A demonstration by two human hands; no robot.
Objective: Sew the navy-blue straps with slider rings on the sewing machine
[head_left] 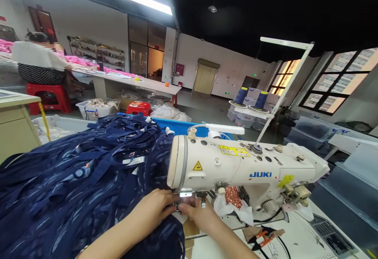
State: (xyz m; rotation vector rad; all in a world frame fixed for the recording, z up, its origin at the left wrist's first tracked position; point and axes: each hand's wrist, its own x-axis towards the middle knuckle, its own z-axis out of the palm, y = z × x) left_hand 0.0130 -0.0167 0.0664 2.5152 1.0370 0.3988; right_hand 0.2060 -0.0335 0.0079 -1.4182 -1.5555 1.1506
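The left hand is slanting in from the lower left, its fingers bent close together beneath the head end of the sewing machine. The right hand is facing it from the lower right, thumb and fingers drawn in near the left fingertips. The machine's parts are partly hiding both sets of fingertips, so whether either is pinching cloth I cannot tell. The navy garments are lying in a heap to the left of both hands and spreading below the left wrist; the left hand is sitting nearer them, right at the heap's edge. The machine's long arm is running rightward above the hands, its head end standing nearest to them. Just beyond the right hand, a copper-coloured bundle is resting under that arm. Farther right, orange-handled clippers are lying on the counter.
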